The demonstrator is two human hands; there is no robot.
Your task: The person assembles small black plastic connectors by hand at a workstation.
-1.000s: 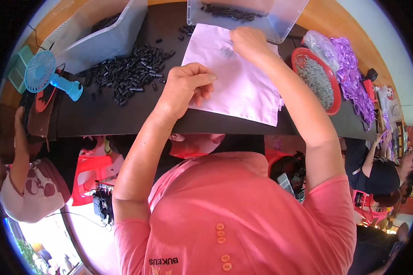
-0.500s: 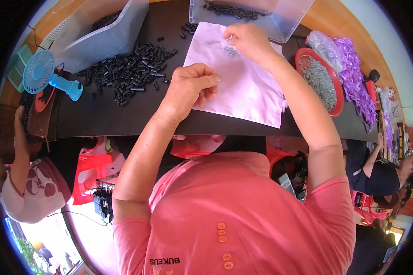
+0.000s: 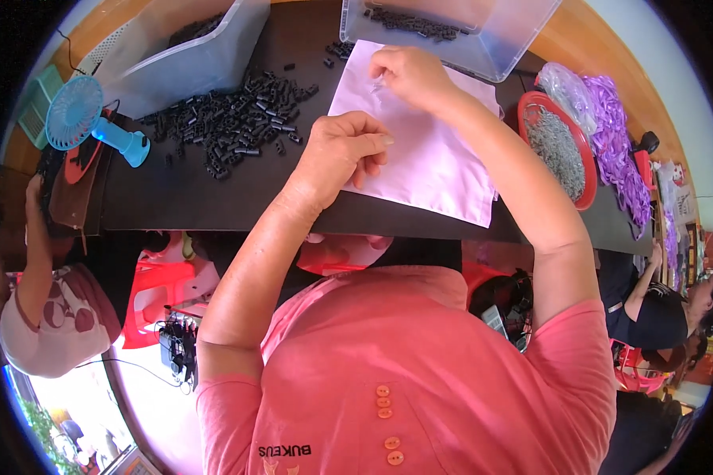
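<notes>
A pale pink sheet [image 3: 428, 162] lies on the black table [image 3: 238, 198]. My left hand [image 3: 342, 150] rests loosely curled on the sheet's left edge; whether it holds anything I cannot tell. At the sheet's far edge, my right hand [image 3: 408, 75] pinches something small and pale between its fingertips, too small to identify. A heap of small black plastic pieces [image 3: 230, 123] lies on the table to the left of my left hand.
Two clear plastic bins [image 3: 491, 47] [image 3: 190, 63] with black pieces stand at the back. A red round tray of small grey parts [image 3: 558, 150] and purple ribbons [image 3: 614, 142] are at right. A blue hand fan [image 3: 87, 123] sits at left. Other people sit on both sides.
My left hand has slid right, up to the sheet's edge. My right hand moved a little toward the far bin, staying pinched.
</notes>
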